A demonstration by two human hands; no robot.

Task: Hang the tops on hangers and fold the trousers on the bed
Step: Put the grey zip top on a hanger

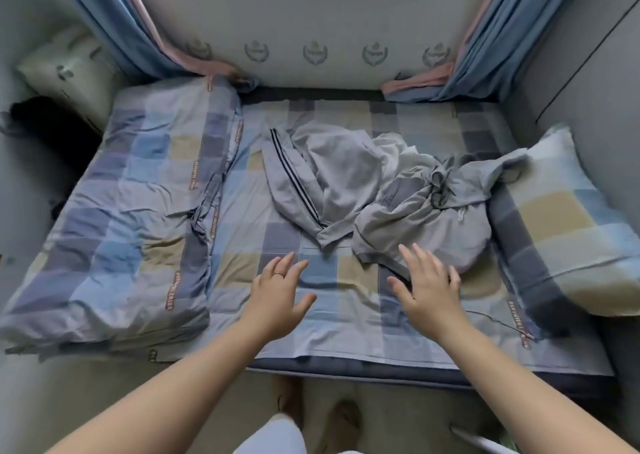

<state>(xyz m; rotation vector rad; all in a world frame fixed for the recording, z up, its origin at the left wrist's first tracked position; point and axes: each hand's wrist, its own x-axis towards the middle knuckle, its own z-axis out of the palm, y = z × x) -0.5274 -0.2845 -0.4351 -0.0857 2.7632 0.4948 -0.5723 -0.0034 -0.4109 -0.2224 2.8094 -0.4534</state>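
The left hand (277, 291) is open, fingers spread, above the bed (311, 332). The right hand (427, 285) is open too, at the near edge of the crumpled grey clothes (381, 190) lying mid-bed.

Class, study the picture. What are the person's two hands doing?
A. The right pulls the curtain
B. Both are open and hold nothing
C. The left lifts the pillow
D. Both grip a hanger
B: the left hand and the right hand both show straight, spread fingers near the heap of grey clothes, and neither grips anything.
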